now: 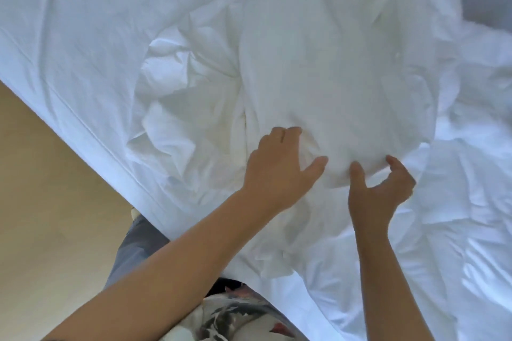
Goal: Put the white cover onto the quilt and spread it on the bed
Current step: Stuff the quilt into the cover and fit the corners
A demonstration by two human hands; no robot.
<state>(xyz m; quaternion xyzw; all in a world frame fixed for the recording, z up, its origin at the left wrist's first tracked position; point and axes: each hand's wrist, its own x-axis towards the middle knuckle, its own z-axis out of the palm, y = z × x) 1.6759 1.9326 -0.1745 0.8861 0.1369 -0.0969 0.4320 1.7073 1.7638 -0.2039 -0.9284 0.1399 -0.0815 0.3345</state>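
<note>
crumpled white fabric heap (318,69) lies mid frame on the white-sheeted bed (69,36); cannot tell quilt from cover in it. left hand (279,166) rests flat on the heap's lower edge, fingers straight and spread. right hand (382,188) sits just right of it, fingers curved at the same edge, blurred, cannot tell if gripping. tan floor (41,188) at lower left.

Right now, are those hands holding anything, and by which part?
Nothing gripped: left hand rests on the crumpled white bedding's near end; right hand, half curled, just touches it.
</note>
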